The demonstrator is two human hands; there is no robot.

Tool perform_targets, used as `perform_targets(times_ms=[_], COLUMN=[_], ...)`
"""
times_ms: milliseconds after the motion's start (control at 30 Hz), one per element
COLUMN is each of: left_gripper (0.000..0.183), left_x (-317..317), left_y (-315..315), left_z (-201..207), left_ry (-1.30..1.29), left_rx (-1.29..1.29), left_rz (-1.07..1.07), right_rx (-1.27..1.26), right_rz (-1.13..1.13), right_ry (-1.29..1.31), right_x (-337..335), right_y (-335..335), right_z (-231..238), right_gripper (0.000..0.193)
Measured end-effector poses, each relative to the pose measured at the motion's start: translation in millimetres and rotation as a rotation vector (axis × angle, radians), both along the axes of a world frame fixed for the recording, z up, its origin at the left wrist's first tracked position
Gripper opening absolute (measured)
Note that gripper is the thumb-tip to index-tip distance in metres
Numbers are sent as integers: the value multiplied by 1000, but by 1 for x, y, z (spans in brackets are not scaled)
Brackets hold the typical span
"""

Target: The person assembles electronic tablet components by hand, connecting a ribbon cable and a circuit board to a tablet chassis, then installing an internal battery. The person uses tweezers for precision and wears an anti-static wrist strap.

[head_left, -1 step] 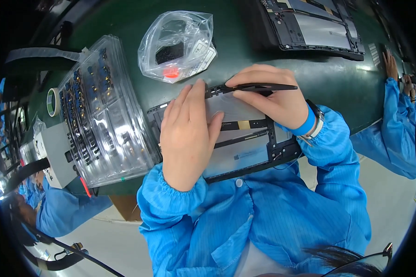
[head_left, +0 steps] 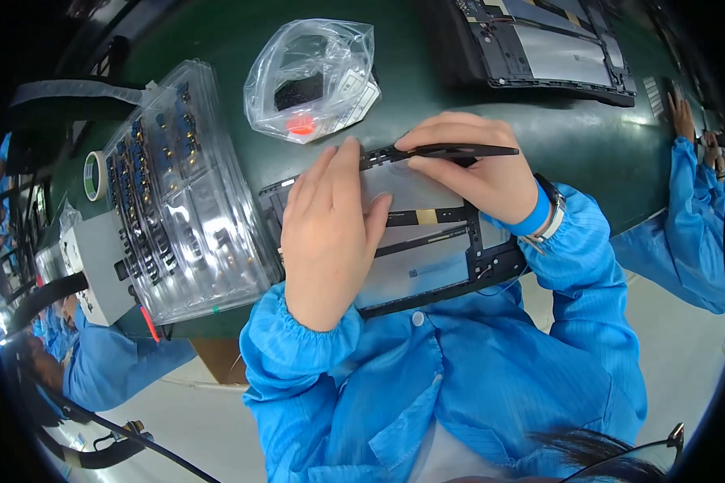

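Observation:
An opened tablet housing (head_left: 431, 278), silver inside with a black frame, lies on the green table close to my body. My left hand (head_left: 328, 233) rests flat across its left part, fingers stretched toward the far edge and thumb out to the side. Black tweezers (head_left: 467, 150) are held in my right hand (head_left: 495, 173), pinched between thumb and fingers. Their tip end points left, at the far edge of the housing near my left fingertips. What lies right under the tips is too small to make out. My left palm hides part of the housing.
Left of the housing lies a clear plastic tray (head_left: 205, 249) with rows of small parts. Beyond stands a clear bag (head_left: 310, 117) with dark pieces. Another opened tablet housing (head_left: 560, 56) lies at the far right. A tape roll (head_left: 94, 177) and grey box (head_left: 105, 270) are left.
My left hand, the tray and the bag sit very slightly further right in the picture. My right hand keeps its pinch on the tweezers, almost unmoved.

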State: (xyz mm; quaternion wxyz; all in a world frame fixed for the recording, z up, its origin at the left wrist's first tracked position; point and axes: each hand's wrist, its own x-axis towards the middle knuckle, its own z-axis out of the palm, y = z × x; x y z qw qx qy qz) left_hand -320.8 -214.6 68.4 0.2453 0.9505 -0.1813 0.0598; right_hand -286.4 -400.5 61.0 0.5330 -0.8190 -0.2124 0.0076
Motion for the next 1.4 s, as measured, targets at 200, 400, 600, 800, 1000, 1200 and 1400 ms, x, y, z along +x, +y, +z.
perform_targets(times_ms=[200, 400, 600, 800, 1000, 1200, 1400], left_gripper=[62, 42, 12, 10, 11, 10, 10], left_x=[-37, -26, 78, 77, 64, 58, 48], left_y=[13, 89, 215, 217, 216, 210, 210], left_z=[42, 88, 57, 42, 29, 28, 40], left_ry=[119, 95, -247, -77, -175, -191, -288], left_rx=[195, 400, 374, 311, 330, 344, 358], left_rz=[0, 162, 225, 111, 128, 127, 230], right_rx=[63, 167, 297, 422, 381, 412, 445], right_rz=[14, 27, 27, -64, -88, -28, 62], right_ry=[91, 53, 61, 57, 52, 60, 43], right_x=[-7, -42, -70, -86, -87, -92, -97], right_y=[-2, -36, -37, -53, -51, -40, -33], right_z=[17, 56, 69, 65, 60, 61, 61], right_gripper=[15, 14, 14, 9, 7, 6, 7])
